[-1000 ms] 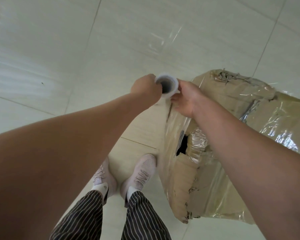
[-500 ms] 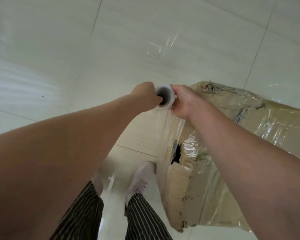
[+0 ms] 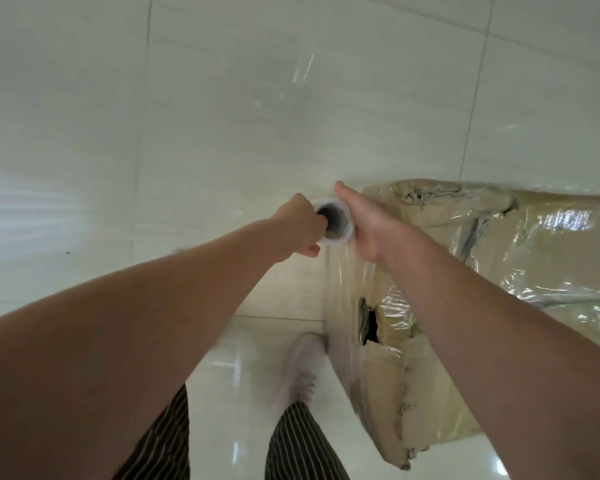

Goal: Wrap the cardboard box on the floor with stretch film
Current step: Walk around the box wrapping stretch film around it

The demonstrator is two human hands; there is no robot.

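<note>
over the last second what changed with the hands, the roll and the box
The person stepped on: one shoe shows now, blurred, where two stood together. More film is drawn out between the roll and the box. The right hand has straightened its thumb off the roll; its fingers are hidden. Unchanged: the left hand grips the roll's end, the box lies on the floor.

A: Boxes?
B: One torn brown cardboard box (image 3: 499,271).
A: Rolls?
B: One white-cored clear stretch film roll (image 3: 333,221).
A: Hands, shoes?
B: Two: left hand (image 3: 300,226), right hand (image 3: 368,226). One pale shoe (image 3: 303,368) in view.
</note>
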